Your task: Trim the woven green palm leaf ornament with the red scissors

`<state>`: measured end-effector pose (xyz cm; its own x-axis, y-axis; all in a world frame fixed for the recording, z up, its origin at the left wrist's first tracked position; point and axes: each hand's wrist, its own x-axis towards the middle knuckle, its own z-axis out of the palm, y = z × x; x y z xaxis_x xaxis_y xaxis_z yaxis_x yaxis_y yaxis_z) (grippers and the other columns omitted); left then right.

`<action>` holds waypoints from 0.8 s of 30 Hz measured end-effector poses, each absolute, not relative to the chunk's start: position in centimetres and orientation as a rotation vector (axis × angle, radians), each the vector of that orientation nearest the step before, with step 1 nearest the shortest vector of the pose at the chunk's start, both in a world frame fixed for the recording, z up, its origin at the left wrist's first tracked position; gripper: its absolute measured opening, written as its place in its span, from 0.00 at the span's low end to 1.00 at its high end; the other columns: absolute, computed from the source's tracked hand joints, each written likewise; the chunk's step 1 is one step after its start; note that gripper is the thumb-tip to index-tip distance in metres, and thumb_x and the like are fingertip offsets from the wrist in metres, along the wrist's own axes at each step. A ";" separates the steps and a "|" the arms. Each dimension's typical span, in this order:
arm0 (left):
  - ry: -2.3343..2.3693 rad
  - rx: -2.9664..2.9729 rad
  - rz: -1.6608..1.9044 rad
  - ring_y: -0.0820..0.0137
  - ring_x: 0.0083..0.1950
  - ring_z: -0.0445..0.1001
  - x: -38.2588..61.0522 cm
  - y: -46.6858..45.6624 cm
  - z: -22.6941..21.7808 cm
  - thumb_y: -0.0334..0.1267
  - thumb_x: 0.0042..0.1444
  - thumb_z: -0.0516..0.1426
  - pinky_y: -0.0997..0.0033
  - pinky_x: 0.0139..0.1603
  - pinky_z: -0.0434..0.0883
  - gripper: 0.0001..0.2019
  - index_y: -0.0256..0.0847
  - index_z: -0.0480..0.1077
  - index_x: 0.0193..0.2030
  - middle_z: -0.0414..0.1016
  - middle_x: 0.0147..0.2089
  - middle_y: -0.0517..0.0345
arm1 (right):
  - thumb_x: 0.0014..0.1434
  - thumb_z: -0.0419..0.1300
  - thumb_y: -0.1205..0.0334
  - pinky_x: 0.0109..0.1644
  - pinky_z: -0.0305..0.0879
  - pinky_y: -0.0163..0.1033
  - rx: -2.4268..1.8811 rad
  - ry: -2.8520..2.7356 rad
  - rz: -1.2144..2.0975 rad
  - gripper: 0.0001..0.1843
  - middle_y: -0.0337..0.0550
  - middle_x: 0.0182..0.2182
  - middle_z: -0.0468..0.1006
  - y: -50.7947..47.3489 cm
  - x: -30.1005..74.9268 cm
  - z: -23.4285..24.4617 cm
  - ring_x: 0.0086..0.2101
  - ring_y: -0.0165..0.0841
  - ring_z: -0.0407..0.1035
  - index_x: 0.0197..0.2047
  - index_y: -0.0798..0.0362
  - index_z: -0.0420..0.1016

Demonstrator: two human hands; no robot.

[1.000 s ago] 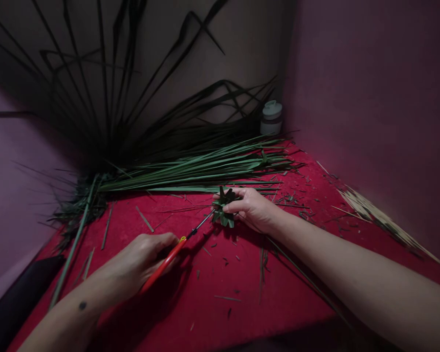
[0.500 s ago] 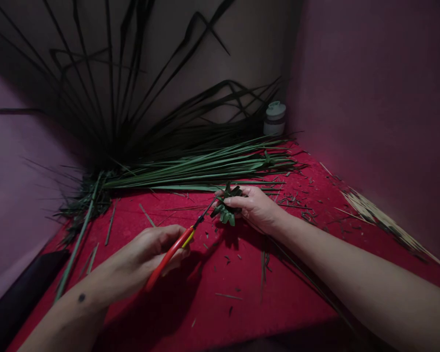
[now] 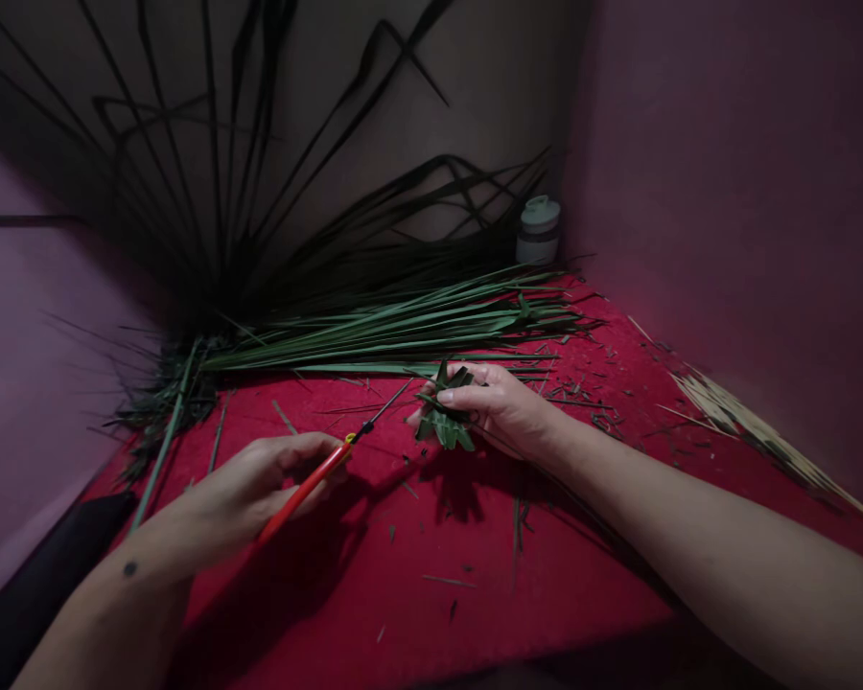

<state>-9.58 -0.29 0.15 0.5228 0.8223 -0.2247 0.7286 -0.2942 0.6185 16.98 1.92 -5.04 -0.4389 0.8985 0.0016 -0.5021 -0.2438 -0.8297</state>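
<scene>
- Left hand [image 3: 259, 484], lower left of frame, is closed around red-handled scissors [image 3: 323, 470].
- Right hand [image 3: 500, 407], at centre, pinches a folded green leaf piece [image 3: 446, 417] above the red table [image 3: 475, 575].

A white jar [image 3: 538, 230] stands behind long green leaves [image 3: 403, 331] on red cloth [image 3: 475, 575].

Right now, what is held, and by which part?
The left hand holds red scissors by the handles; the right hand grips a folded leaf piece around its middle.
</scene>
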 end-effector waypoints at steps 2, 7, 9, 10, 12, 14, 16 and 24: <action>1.221 2.072 0.101 0.69 0.34 0.72 -9.4 -0.4 0.0 0.43 0.58 0.53 0.77 0.33 0.68 0.11 0.40 0.71 0.41 0.76 0.35 0.57 | 0.44 0.65 0.66 0.35 0.67 0.37 -0.604 -0.965 1.861 0.11 0.41 0.28 0.77 1.8 17.0 -4.9 0.26 0.28 0.70 0.33 0.57 0.71; 1.197 2.064 0.073 0.70 0.36 0.71 -9.1 -0.5 -0.2 0.44 0.60 0.52 0.77 0.35 0.68 0.11 0.42 0.69 0.45 0.76 0.38 0.58 | 0.43 0.65 0.66 0.35 0.67 0.38 -0.601 -0.951 1.910 0.13 0.41 0.27 0.77 1.7 16.9 -4.6 0.28 0.31 0.71 0.36 0.56 0.71; 1.206 2.062 0.073 0.69 0.37 0.72 -9.1 -0.5 -0.2 0.44 0.60 0.51 0.77 0.36 0.68 0.11 0.42 0.68 0.45 0.76 0.39 0.58 | 0.44 0.65 0.66 0.35 0.67 0.38 -0.595 -0.949 1.928 0.14 0.40 0.26 0.77 1.6 16.9 -4.6 0.27 0.31 0.71 0.37 0.57 0.72; 1.211 2.071 0.072 0.69 0.38 0.72 -9.0 -0.5 -0.2 0.44 0.60 0.51 0.76 0.36 0.68 0.11 0.42 0.68 0.45 0.76 0.40 0.58 | 0.44 0.65 0.66 0.36 0.67 0.39 -0.592 -0.946 1.938 0.13 0.40 0.25 0.76 1.6 16.9 -4.6 0.27 0.31 0.71 0.36 0.57 0.73; 1.214 2.104 0.068 0.68 0.38 0.73 -8.9 -0.5 -0.1 0.44 0.60 0.51 0.76 0.36 0.68 0.11 0.42 0.68 0.45 0.76 0.40 0.58 | 0.44 0.65 0.66 0.37 0.67 0.39 -0.589 -0.933 1.957 0.11 0.40 0.24 0.76 1.6 16.9 -4.7 0.26 0.30 0.71 0.34 0.58 0.73; 1.218 2.135 0.062 0.69 0.38 0.73 -8.8 -0.5 -0.1 0.44 0.60 0.51 0.75 0.37 0.68 0.11 0.42 0.68 0.45 0.76 0.40 0.58 | 0.43 0.65 0.67 0.37 0.67 0.40 -0.587 -0.915 1.975 0.10 0.40 0.24 0.76 1.5 16.9 -4.7 0.26 0.29 0.70 0.33 0.59 0.74; 1.212 2.146 0.072 0.69 0.38 0.73 -8.8 -0.5 -0.1 0.44 0.60 0.52 0.76 0.37 0.68 0.11 0.43 0.68 0.46 0.76 0.40 0.58 | 0.43 0.65 0.67 0.38 0.67 0.40 -0.586 -0.891 1.986 0.10 0.41 0.26 0.76 1.5 16.8 -4.7 0.26 0.29 0.69 0.32 0.59 0.74; 1.218 2.095 0.116 0.66 0.41 0.74 -8.6 -0.6 -0.2 0.42 0.58 0.54 0.75 0.39 0.69 0.14 0.45 0.70 0.50 0.77 0.41 0.58 | 0.44 0.64 0.68 0.37 0.68 0.39 -0.563 -0.861 2.027 0.12 0.43 0.26 0.78 1.4 16.7 -4.7 0.26 0.29 0.71 0.35 0.61 0.76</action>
